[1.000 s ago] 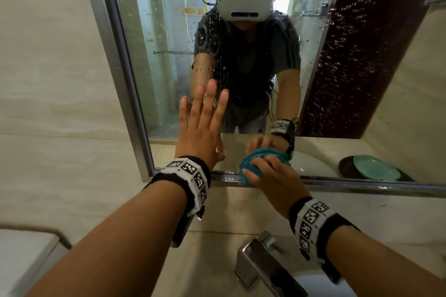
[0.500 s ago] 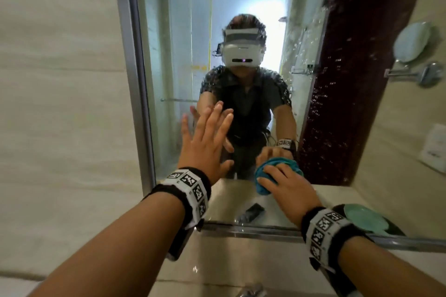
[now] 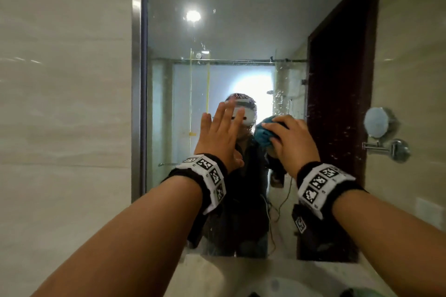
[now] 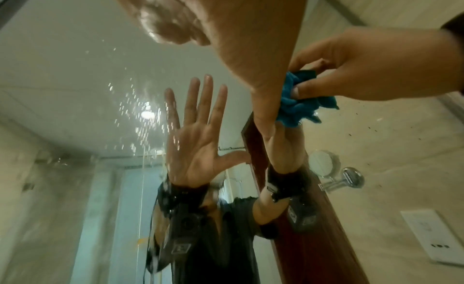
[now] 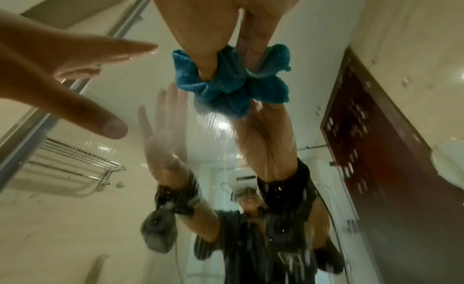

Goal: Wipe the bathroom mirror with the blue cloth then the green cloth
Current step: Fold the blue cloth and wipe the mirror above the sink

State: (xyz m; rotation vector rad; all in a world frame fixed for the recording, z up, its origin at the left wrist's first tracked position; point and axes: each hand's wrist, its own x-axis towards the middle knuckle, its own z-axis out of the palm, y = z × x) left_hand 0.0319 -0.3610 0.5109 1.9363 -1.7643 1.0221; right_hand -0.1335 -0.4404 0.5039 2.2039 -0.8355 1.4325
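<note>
The wall mirror (image 3: 217, 31) fills the middle of the head view, its glass speckled with water drops (image 4: 130, 102). My right hand (image 3: 289, 140) grips a bunched blue cloth (image 3: 264, 135) and holds it against the glass at about the height of my reflected head. The cloth (image 5: 226, 90) bulges out between my curled fingers (image 5: 208, 50) in the right wrist view. My left hand (image 3: 222, 135) lies flat on the mirror just left of the cloth (image 4: 298, 107), fingers straight and spread. No green cloth is clearly in view.
The mirror's metal frame (image 3: 138, 79) borders a tiled wall on the left. A round shaving mirror on a chrome arm (image 3: 377, 125) sticks out from the right wall. The white sink basin (image 3: 277, 282) and counter lie below my arms.
Both hands have travelled up the glass from the mirror's bottom edge to head height, the right one dragging the blue cloth. My view has tilted upward with them.
</note>
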